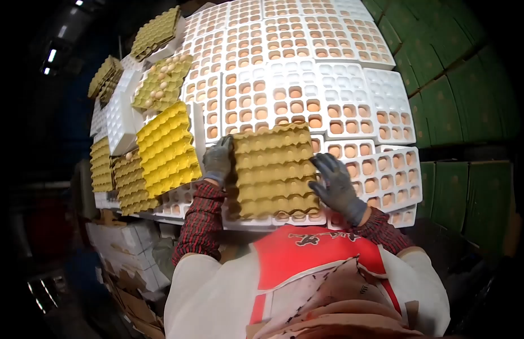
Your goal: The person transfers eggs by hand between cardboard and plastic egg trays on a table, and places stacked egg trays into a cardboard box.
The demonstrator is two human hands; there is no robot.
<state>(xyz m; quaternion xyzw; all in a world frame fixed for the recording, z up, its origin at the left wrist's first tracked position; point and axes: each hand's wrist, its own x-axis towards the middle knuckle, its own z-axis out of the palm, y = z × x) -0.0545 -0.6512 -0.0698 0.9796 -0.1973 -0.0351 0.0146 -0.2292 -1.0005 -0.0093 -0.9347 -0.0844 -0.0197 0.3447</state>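
“While I look at the brown pulp egg tray (273, 172), can you say where exactly it is?”

“It is in front of the person's red bib (307, 257), over white foam egg trays (345, 85). I cannot tell whether it rests on them or is a little above.”

“And how is the grip of each hand?”

“The left hand (218, 159), in a grey glove, is at the left edge, with fingers bent near the upper corner. Its thumb is hidden, so I cannot tell if this grip is clamped. The right hand (338, 183), also gloved, has its fingers and thumb spread apart, with the tips at the right edge.”

“Which things are around?”

“To the left, a bright yellow egg tray (167, 150) leans at an angle. Behind it, a pulp tray (182, 72) carries some loose eggs (160, 86). Near the right hand, one foam tray of eggs (415, 192) sits slanted on another one.”

“And farther to the right?”

“Green cartons (442, 107) are stacked there, beside the foam trays.”
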